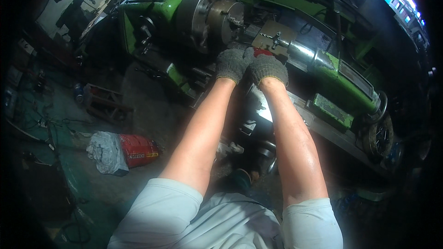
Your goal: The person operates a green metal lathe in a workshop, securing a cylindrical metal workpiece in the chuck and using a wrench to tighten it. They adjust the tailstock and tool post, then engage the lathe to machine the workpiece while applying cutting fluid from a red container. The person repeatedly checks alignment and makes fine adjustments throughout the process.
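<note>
My left hand [232, 63] and my right hand [269, 68] wear grey knit gloves and meet side by side over the carriage of a green lathe. Their fingers curl forward, and what they grip is mostly hidden. A small red thing [262, 52] shows just beyond the right glove; its kind is unclear. Left of and beyond my hands, the lathe chuck [196, 16] carries a round metal workpiece [221, 23]. To the right, a drill bit [266, 36] points toward the workpiece from a drill chuck [277, 40] on the tailstock [344, 74].
A flat tan board [288, 32] lies behind the drill bit. The tailstock handwheel [382, 106] juts out at the right. On the floor at the left are a red and grey sack [134, 150], a metal frame [104, 103] and cables [50, 143].
</note>
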`<action>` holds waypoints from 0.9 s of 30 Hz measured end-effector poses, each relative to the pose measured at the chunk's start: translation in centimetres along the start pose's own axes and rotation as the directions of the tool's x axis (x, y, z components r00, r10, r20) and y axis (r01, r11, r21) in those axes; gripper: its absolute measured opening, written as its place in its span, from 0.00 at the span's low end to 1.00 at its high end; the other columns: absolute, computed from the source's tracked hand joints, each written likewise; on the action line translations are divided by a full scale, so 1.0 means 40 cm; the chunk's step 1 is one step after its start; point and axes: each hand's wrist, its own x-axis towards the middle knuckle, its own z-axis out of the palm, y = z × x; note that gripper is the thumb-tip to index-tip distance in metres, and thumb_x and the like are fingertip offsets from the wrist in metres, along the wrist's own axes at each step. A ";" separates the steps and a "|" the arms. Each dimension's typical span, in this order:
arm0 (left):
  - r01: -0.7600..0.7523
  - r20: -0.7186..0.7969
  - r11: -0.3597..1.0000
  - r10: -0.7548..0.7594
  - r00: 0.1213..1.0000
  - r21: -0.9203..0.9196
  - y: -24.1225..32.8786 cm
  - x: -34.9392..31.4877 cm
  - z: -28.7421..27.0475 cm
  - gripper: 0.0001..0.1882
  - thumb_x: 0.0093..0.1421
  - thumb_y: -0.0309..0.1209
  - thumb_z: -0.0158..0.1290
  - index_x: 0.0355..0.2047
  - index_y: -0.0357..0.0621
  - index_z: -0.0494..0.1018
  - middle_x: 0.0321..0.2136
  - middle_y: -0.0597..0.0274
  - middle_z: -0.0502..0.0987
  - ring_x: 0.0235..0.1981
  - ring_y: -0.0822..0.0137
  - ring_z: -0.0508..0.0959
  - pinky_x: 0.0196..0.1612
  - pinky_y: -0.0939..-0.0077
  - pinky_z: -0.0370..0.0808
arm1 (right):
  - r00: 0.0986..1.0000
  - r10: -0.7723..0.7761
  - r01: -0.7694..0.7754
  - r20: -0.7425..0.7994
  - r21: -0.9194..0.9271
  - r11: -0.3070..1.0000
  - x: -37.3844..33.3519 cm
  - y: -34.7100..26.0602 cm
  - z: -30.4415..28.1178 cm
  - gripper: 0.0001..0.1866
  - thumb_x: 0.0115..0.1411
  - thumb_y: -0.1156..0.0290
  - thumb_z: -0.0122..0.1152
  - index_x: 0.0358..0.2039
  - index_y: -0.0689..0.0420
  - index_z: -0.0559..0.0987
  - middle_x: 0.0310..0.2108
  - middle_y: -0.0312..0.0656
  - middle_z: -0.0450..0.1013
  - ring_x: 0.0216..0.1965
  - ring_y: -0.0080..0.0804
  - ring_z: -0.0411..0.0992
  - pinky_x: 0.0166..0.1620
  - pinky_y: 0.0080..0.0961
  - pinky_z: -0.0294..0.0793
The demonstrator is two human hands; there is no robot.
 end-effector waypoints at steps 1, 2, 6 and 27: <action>0.011 0.012 1.000 -0.011 1.000 0.015 -0.004 0.002 0.002 0.26 0.69 0.50 0.41 0.38 0.49 0.85 0.39 0.46 0.85 0.40 0.40 0.84 0.49 0.45 0.78 | 1.000 -0.005 0.005 0.001 -0.003 1.000 0.001 0.000 0.001 0.25 0.68 0.52 0.50 0.50 0.57 0.85 0.51 0.56 0.81 0.54 0.53 0.80 0.57 0.46 0.78; 0.022 0.026 0.999 -0.022 0.999 0.029 -0.003 0.004 -0.001 0.26 0.69 0.50 0.41 0.38 0.49 0.85 0.39 0.46 0.85 0.41 0.41 0.84 0.49 0.45 0.78 | 1.000 -0.008 0.008 0.003 -0.007 1.000 -0.001 -0.002 -0.002 0.25 0.68 0.52 0.51 0.50 0.57 0.85 0.51 0.56 0.81 0.54 0.53 0.80 0.56 0.46 0.78; 0.096 0.096 0.995 -0.095 0.991 -0.004 0.019 0.005 -0.019 0.25 0.69 0.50 0.42 0.39 0.48 0.85 0.41 0.45 0.84 0.41 0.41 0.84 0.49 0.45 0.78 | 1.000 0.014 -0.014 0.002 0.020 1.000 0.000 0.003 -0.003 0.25 0.67 0.53 0.51 0.50 0.58 0.85 0.51 0.56 0.81 0.54 0.53 0.80 0.56 0.46 0.78; 0.111 -0.055 0.992 -0.114 0.992 -0.063 0.021 -0.003 0.012 0.30 0.68 0.52 0.44 0.27 0.41 0.85 0.29 0.42 0.83 0.32 0.40 0.83 0.41 0.45 0.78 | 1.000 -0.006 0.007 0.013 -0.046 0.999 0.005 -0.002 -0.006 0.19 0.65 0.58 0.56 0.43 0.59 0.87 0.45 0.58 0.82 0.50 0.56 0.81 0.52 0.48 0.80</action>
